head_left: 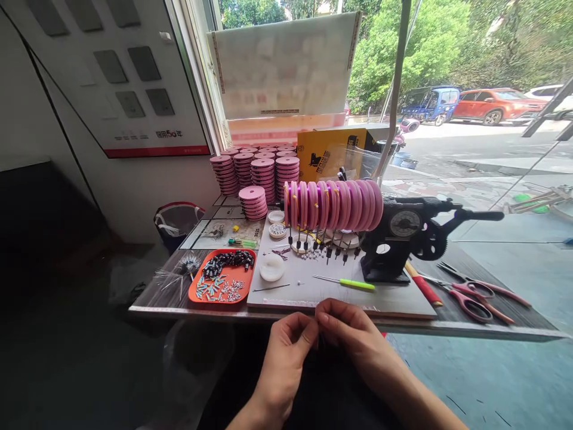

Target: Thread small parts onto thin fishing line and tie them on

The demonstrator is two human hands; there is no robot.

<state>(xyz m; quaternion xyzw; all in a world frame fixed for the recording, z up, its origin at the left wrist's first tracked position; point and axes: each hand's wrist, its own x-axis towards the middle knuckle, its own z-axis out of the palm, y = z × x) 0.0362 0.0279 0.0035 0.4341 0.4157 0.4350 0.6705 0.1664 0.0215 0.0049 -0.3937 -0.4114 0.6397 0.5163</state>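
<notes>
My left hand [289, 352] and my right hand [347, 331] meet just in front of the table's front edge, thumbs and fingertips pinched together. Whatever lies between the fingertips is too small or thin to make out. Behind them a white board [313, 292] carries a yellow-green handled hook tool [356, 285], a thin metal needle [271, 288] and a round white dish [271, 268]. A black hand-cranked winder [389, 239] stands on the board, with a row of pink spools [335, 206] on its shaft. Yellow-tipped lines and small black pieces hang beneath the spools.
An orange tray [250, 286] of small black, blue and silver parts sits left. Scissors [470, 301], pliers [501, 289] and a red-handled tool [425, 288] lie right. Stacked pink spools [264, 170] and a yellow box [329, 155] stand at the back.
</notes>
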